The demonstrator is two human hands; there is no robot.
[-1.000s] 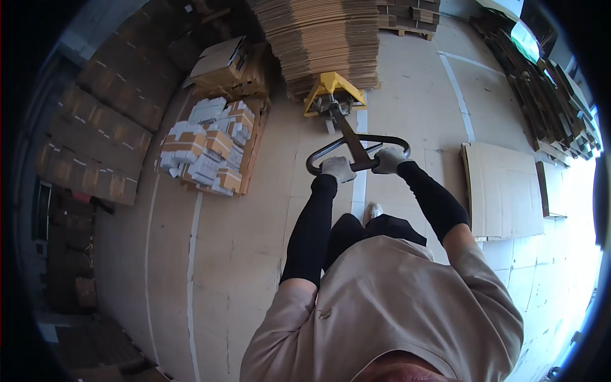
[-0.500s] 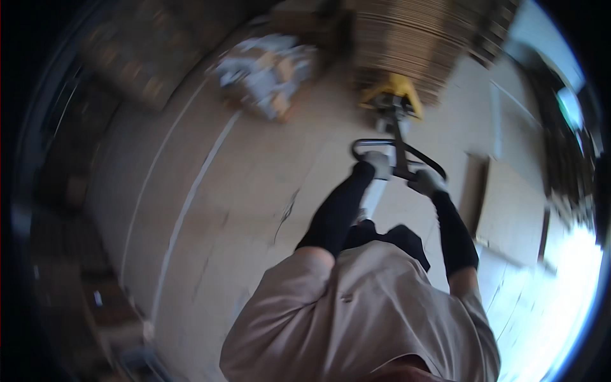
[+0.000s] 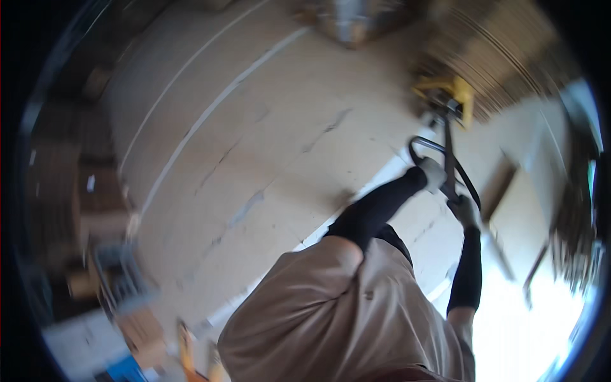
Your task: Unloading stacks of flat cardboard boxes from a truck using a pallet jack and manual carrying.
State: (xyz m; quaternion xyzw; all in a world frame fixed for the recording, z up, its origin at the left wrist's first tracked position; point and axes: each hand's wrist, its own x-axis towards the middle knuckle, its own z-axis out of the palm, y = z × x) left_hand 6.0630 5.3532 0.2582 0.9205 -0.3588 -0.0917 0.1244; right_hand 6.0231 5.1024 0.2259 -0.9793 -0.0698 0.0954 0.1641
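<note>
Both my hands, in light gloves below black sleeves, are on the dark loop handle (image 3: 449, 149) of a yellow pallet jack (image 3: 464, 102). My left hand (image 3: 433, 175) is closed around the handle's left side. On its near right side, my right hand (image 3: 466, 212) is wrapped as well. The handle's bar leans from the jack toward me. Beyond it rises a tall stack of flat cardboard (image 3: 503, 54), blurred by motion. The jack's forks are hidden by the stack.
Pale lines (image 3: 191, 134) run along the floor at left. Cardboard boxes (image 3: 102, 191) and a grey crate-like frame (image 3: 121, 274) stand at the left edge. A cardboard panel (image 3: 519, 204) is at right. A yellow-orange object (image 3: 186, 350) shows at lower left, near a blue item (image 3: 126, 369).
The view has swung, so the jack, stack and my hands sit farther right. The wrapped bundle slid toward the top edge, and objects at lower left came into view. Both hands keep their hold.
</note>
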